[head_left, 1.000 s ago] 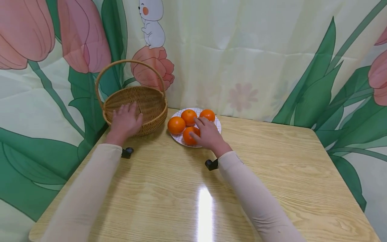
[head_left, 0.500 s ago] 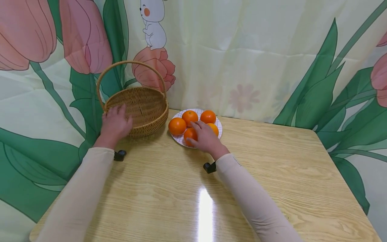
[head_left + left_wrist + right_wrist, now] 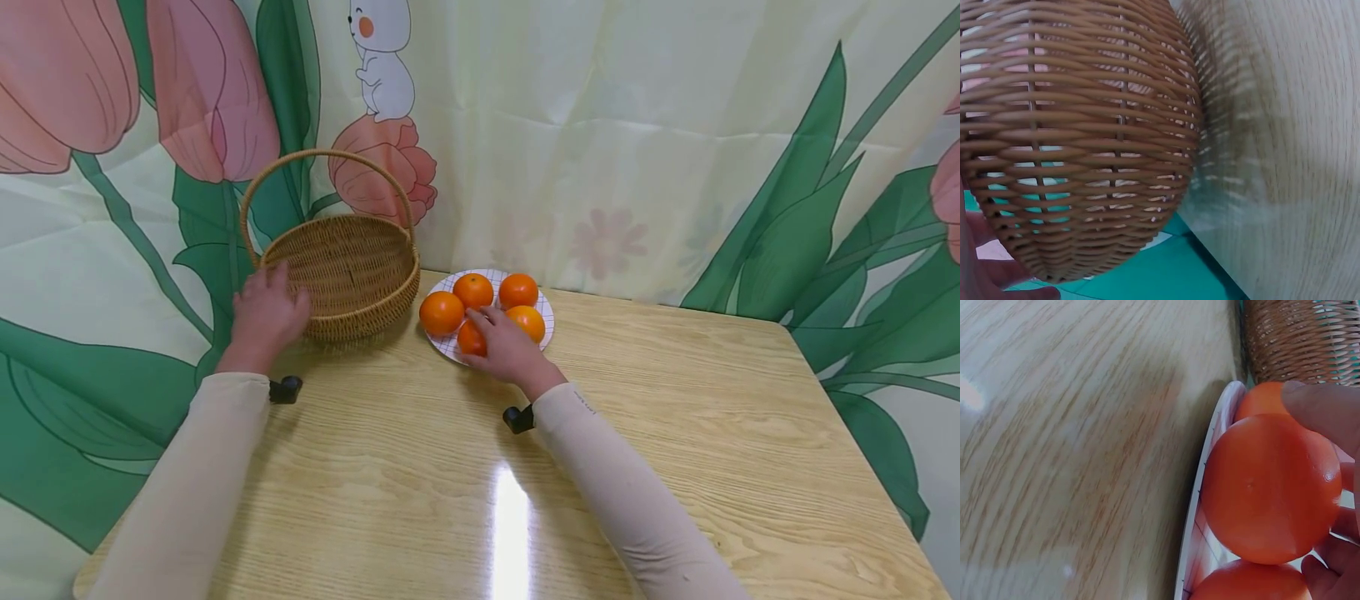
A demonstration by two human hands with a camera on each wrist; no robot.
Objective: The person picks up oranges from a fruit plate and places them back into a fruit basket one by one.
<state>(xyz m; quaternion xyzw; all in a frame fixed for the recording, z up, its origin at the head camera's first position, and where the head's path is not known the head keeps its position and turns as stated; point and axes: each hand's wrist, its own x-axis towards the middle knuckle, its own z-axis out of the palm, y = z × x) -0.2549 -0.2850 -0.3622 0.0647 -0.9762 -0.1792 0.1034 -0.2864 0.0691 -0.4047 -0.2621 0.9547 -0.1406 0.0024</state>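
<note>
A wicker basket with a tall arched handle stands at the back left of the table. My left hand is at its left rim, fingers extended and spread; the left wrist view shows those fingers beside the woven wall. Several oranges sit on a white plate with a grid pattern, right of the basket. My right hand grips the front orange, thumb on one side and fingers round the other. That hand partly covers the orange in the head view.
The wooden table stretches toward me and to the right. A floral curtain hangs close behind the basket and plate. Black wrist cameras jut out below both hands.
My left hand has moved left and toward me, from over the basket's opening to its left rim. My right hand has shifted slightly left and closed further round the front orange.
</note>
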